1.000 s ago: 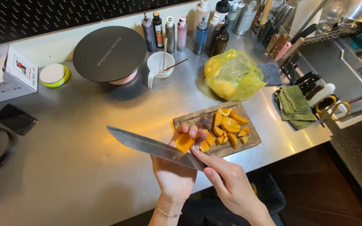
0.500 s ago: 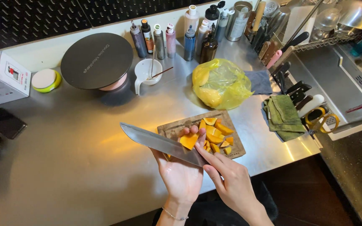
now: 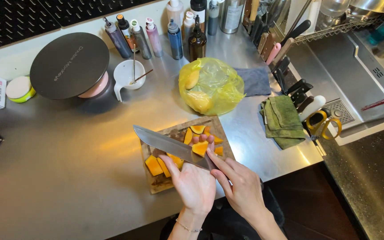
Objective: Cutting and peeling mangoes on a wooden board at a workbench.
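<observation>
Steel counter (image 3: 67, 178) fills most of the view, with a sink area at the far right. On it, near the front edge, lies a small wooden cutting board (image 3: 165, 183) with orange pumpkin pieces (image 3: 153, 165); some show a dark green skin. The pieces are cut in wedges and chunks, spread over the board.

The right hand (image 3: 241, 189) is closed around the handle of a big knife (image 3: 170, 146); its forefinger lies along the top of the blade. The blade points to the left and is tilted above the board. The left hand (image 3: 195, 184) is under the blade with fingers half open, and its fingertips hold one orange piece (image 3: 200, 148) against the blade.

Just behind the board sits a yellow plastic bag (image 3: 214, 86). To the right lie green folded cloths (image 3: 283, 118) and scissors with yellow handles (image 3: 323, 125). Left of the board the counter is bare and wide; the board's front corner is close to the counter edge.
</observation>
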